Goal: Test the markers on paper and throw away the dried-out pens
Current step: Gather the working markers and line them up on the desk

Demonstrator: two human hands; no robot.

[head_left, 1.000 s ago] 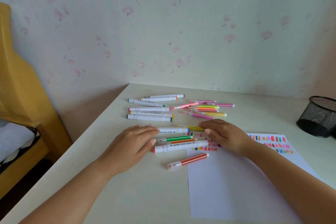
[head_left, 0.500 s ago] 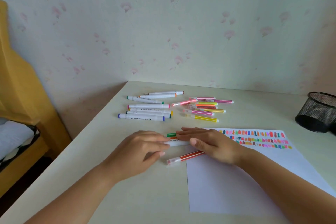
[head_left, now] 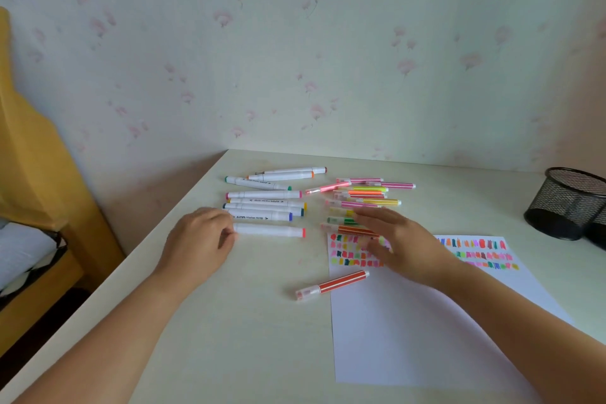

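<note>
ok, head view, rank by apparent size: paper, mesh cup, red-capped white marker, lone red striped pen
1. paper
2. mesh cup, cropped by frame edge
3. white marker and red striped pen: similar length, pen nearer the camera, so tied

Only legible txt: "Marker" on barrel of blue-capped white marker [head_left: 262, 216] twd desk's left edge; brand letters before & digits after too small; print on other white markers [head_left: 266, 201] unreadable
</note>
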